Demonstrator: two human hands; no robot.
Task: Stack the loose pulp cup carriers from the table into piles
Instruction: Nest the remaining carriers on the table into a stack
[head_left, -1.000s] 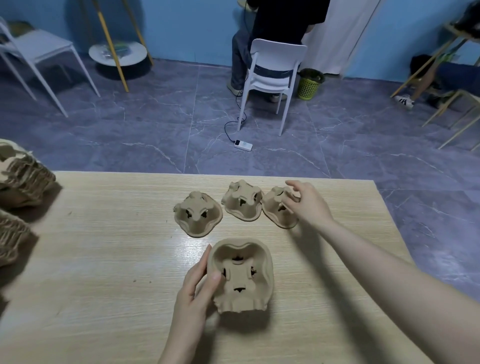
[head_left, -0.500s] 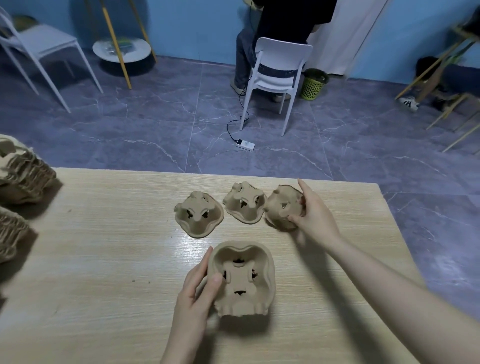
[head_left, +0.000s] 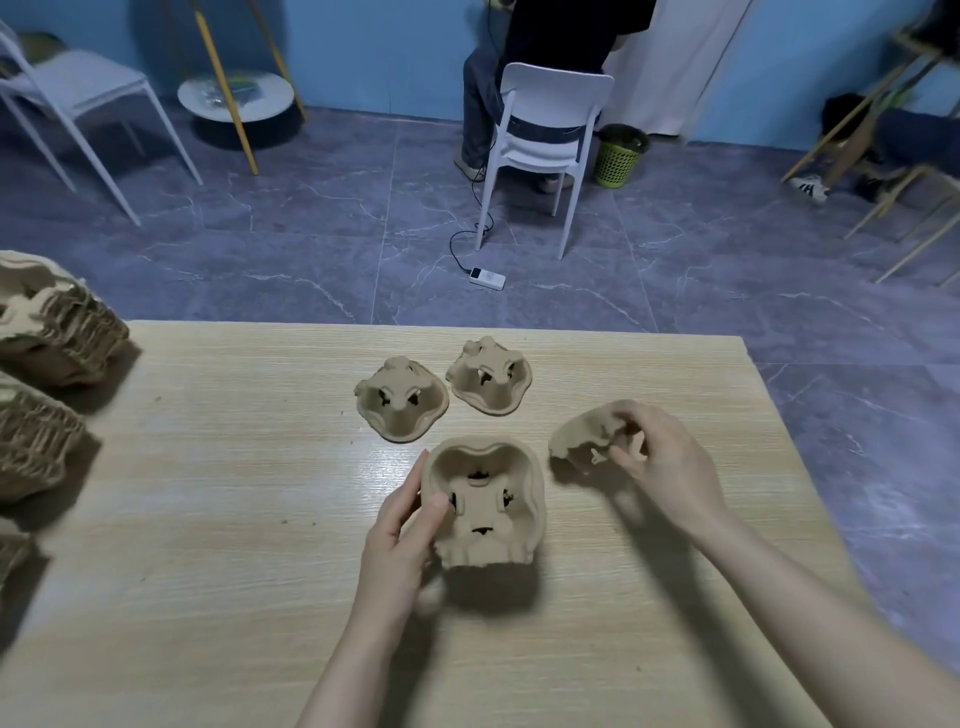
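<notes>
Your left hand (head_left: 402, 525) reaches in from below, forearm angled up and to the right, with the thumb hooked over a rim and the fingers pressed along the outer side in a firm grip. Your right hand (head_left: 662, 462) comes in from the lower right, arm stretched diagonally, fingers curled in a pinch, raised off the bench.

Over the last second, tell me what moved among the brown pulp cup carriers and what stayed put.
The right hand gripped the rightmost brown pulp carrier in the far row, lifted it and carried it nearer, toward the carrier pile that the left hand holds. That pile, the two remaining far carriers and the stacks at the table's left edge stayed put.
</notes>
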